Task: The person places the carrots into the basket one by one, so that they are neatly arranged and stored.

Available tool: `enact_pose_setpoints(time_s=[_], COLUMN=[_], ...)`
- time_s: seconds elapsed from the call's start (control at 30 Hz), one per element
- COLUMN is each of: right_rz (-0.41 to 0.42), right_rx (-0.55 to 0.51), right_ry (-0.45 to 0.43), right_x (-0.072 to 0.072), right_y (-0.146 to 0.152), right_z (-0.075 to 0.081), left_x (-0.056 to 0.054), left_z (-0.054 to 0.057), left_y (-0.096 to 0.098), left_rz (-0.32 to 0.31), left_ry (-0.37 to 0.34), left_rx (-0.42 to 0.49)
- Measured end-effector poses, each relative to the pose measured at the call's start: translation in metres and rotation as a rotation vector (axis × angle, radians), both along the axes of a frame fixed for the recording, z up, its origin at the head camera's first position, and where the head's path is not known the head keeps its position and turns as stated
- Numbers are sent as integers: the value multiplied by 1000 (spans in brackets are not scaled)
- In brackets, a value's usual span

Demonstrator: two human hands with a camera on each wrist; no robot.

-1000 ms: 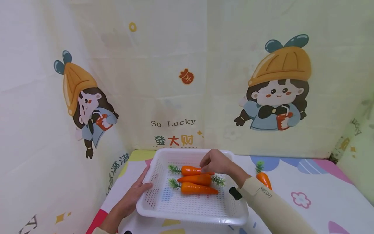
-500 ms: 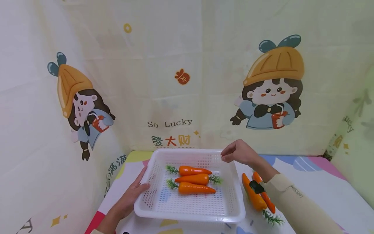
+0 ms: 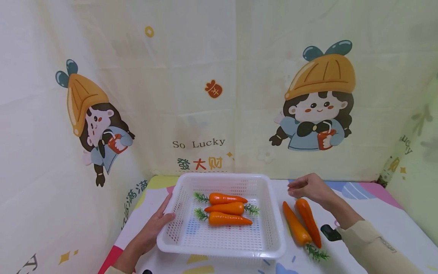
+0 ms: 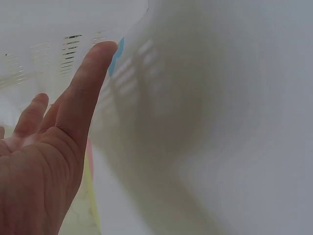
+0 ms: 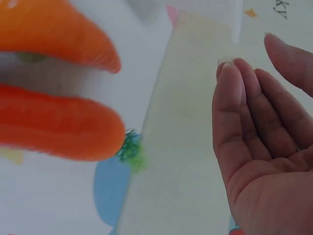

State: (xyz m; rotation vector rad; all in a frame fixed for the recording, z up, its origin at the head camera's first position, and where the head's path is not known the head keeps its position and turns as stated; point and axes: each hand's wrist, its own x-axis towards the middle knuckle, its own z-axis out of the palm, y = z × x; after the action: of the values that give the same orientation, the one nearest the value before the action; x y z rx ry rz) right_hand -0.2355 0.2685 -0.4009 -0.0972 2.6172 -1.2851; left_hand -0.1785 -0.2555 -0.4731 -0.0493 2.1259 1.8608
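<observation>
Three orange toy carrots (image 3: 230,208) with green tops lie side by side in a white perforated plastic basket (image 3: 222,254). My left hand (image 3: 152,230) rests on the basket's left side, its fingers extended along the outer wall and its thumb at the rim. In the left wrist view, the same hand (image 4: 58,132) shows straight fingers beside the slotted wall. My right hand (image 3: 313,190) hovers over the table right of the basket, holding nothing. Two more carrots lie below it: one carrot (image 3: 295,224) nearer the basket, the other carrot (image 3: 308,222) beside it, its green top mostly hidden.
A white cloth with coloured shapes covers the table (image 3: 362,243). Behind it hangs a cream curtain (image 3: 253,95) printed with cartoon figures and lettering, which continues along both sides. A black wrist camera (image 3: 330,232) sits at the right cuff.
My right hand has moved right, from over the rear carrot in the basket to above the table, uncovering the two carrots there. The left hand stays at the basket; its three carrots lie as before.
</observation>
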Motion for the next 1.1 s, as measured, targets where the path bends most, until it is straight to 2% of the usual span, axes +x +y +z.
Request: enact_pose_setpoints(time_s=[0.27,0.57,0.7,0.93,1.1], right_rz=[-93,-262,-296,-297,-297], right_rx=[96,115,151,201,246], right_ry=[-30,-61,-98,-141,-150], right_x=[13,29,34,35,37], right_y=[25,39,38,34,28], right_z=[-23,-51,-61,-76,-76], left_x=[0,0,-1,-2,-2], left_z=[0,1,2,0,-1], left_y=[-1,0,1,1,1], left_rz=[0,9,22,35,22], left_ry=[-5,-15,-15,-21,-12], left_rx=[-1,3,-2,2,10])
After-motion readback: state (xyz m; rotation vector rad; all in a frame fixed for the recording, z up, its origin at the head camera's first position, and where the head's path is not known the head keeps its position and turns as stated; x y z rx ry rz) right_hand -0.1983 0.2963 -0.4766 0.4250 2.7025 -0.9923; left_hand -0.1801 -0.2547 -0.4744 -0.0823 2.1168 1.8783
